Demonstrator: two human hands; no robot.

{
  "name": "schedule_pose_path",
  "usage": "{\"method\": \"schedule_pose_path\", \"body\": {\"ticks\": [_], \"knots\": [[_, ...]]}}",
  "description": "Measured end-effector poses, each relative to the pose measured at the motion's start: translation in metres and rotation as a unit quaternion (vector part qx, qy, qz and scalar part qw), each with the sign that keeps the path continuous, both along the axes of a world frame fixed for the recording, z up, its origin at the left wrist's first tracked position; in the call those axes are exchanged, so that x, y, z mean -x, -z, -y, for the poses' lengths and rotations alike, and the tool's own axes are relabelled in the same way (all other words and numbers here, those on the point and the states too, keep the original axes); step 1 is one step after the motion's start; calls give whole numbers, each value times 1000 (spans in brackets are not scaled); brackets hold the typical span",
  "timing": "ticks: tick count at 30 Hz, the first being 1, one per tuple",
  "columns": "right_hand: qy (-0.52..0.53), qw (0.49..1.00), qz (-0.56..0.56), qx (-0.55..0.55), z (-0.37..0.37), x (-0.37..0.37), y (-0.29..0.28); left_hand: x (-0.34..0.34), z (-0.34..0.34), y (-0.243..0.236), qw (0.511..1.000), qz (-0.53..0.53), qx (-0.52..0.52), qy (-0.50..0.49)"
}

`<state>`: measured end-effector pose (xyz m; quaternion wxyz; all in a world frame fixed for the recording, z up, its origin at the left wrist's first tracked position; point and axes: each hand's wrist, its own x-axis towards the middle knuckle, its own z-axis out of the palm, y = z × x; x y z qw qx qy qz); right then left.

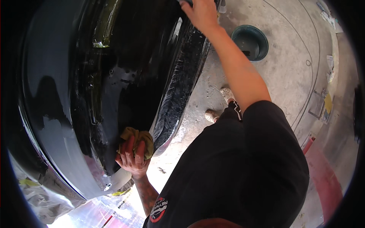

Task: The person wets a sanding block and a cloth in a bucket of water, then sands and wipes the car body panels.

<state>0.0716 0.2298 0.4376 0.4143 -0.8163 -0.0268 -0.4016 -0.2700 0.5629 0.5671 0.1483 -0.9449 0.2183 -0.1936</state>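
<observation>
A glossy, wet black car body [49, 76] with dull grey patches fills the left side. My left hand [134, 159] grips a crumpled olive-yellow cloth [140, 141], pressed on the panel near its lower end. Farther up, my right hand [201, 14] reaches over the dark panel by its right edge, cut off by the top of the picture. A sliver of something grey shows by its thumb; the fingers and most of that thing are out of sight. Whitish streaks and wet marks run along the dark lower trim [171, 91].
A round dark green tub [263, 51] stands on the concrete floor [283, 45], right of the car. Beyond it trails a thin cable [312, 62]. My clogs [211, 116] are beside the car. Clear plastic sheeting [45, 207] lies at lower left, a red panel [323, 178] at right.
</observation>
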Motion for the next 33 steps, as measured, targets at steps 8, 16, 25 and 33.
{"method": "schedule_pose_path", "body": {"ticks": [8, 16, 25, 33], "knots": [[-45, 999, -21, 3, -55, 69, 22, 7, -3, 1, 1000, -10, 0, -14], [6, 996, -92, -4, 21, -14, -15, 2, -4, 2, 1000, -13, 4, -2], [-223, 972, -79, -8, -108, 195, 14, 4, -3, -2, 1000, -28, 7, -6], [-12, 992, -22, 120, 0, 30, 16, 2, -3, 0, 1000, -25, 7, 5]]}}
